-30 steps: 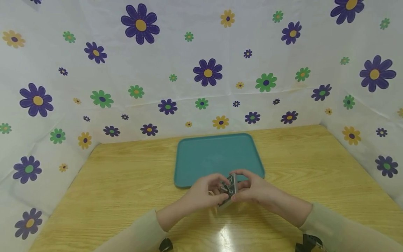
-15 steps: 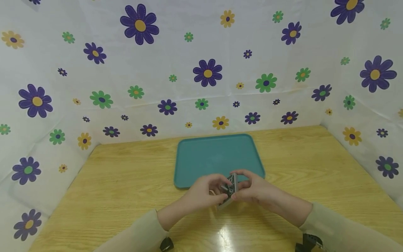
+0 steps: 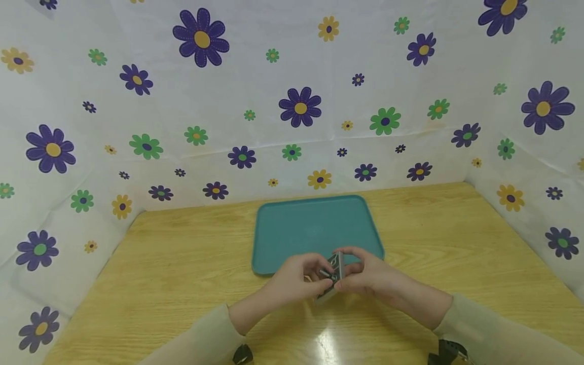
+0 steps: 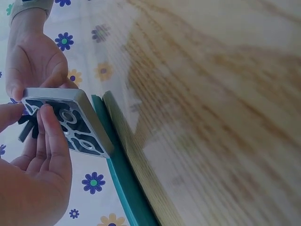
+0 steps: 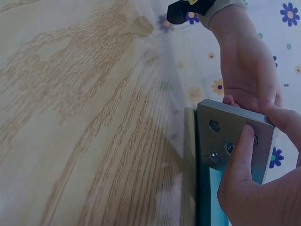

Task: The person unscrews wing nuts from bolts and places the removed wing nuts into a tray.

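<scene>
Both hands meet over the table in the head view, around a square grey metal plate (image 3: 338, 263) held tilted. One face of the plate is ribbed and recessed with holes; its other face (image 5: 225, 125) is flat. My right hand (image 3: 371, 274) grips the plate's edge, an index finger pressing the flat face beside a hole. On the ribbed side, a threaded bolt (image 4: 25, 132) sticks out near one corner, with a black wing nut (image 4: 33, 121) around it. My left hand (image 3: 295, 279) pinches this nut between thumb and fingers. Fingers partly hide the nut.
Beyond the hands, a teal tray (image 3: 315, 223) lies on the wood-grain table (image 3: 191, 253). White cloth (image 3: 255, 81) printed with flowers closes off the back and both sides. A black strap piece (image 3: 448, 351) shows below the right sleeve.
The left fingers shift very slightly at the nut. Both hands and the plate stay in nearly the same place, while the whole head view drifts down a little.
</scene>
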